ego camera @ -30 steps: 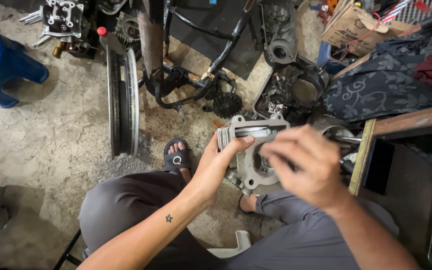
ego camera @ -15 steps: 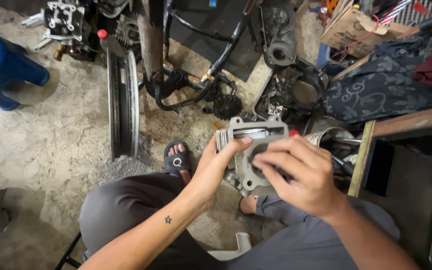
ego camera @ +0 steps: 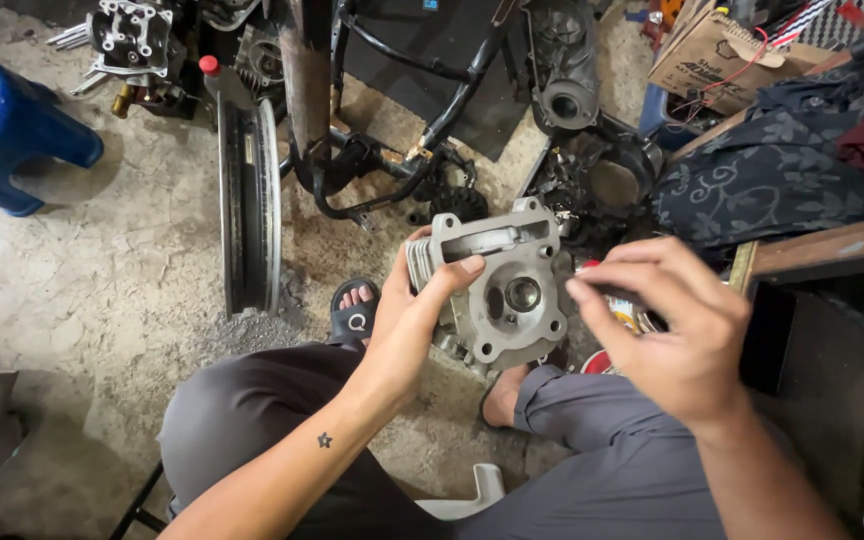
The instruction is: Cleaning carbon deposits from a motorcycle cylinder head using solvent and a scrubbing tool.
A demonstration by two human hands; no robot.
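**Grey engine part held up over the workshop floor**

Closest in, the person sits low in grey trousers (ego camera: 282,420), knees apart, one foot in a black sandal (ego camera: 354,312) on the cracked concrete floor (ego camera: 102,270). The left hand (ego camera: 407,325) is curled around the near side of a grey cast-metal cylinder head with a round central port (ego camera: 502,290), thumb across its upper face, holding it clear of the floor, above the knees. The right hand (ego camera: 677,335) is just beside the part's right edge, fingers bent and pinched toward the thumb; whether they grip anything I cannot tell.

Beyond the sandal, a narrow black wheel rim (ego camera: 250,205) stands upright on the floor. Further back are a black tubular frame (ego camera: 422,90) and dark engine casings (ego camera: 564,65). A blue plastic stool (ego camera: 7,125) sits toward the far left corner, a brown cardboard box (ego camera: 717,50) toward the far right.
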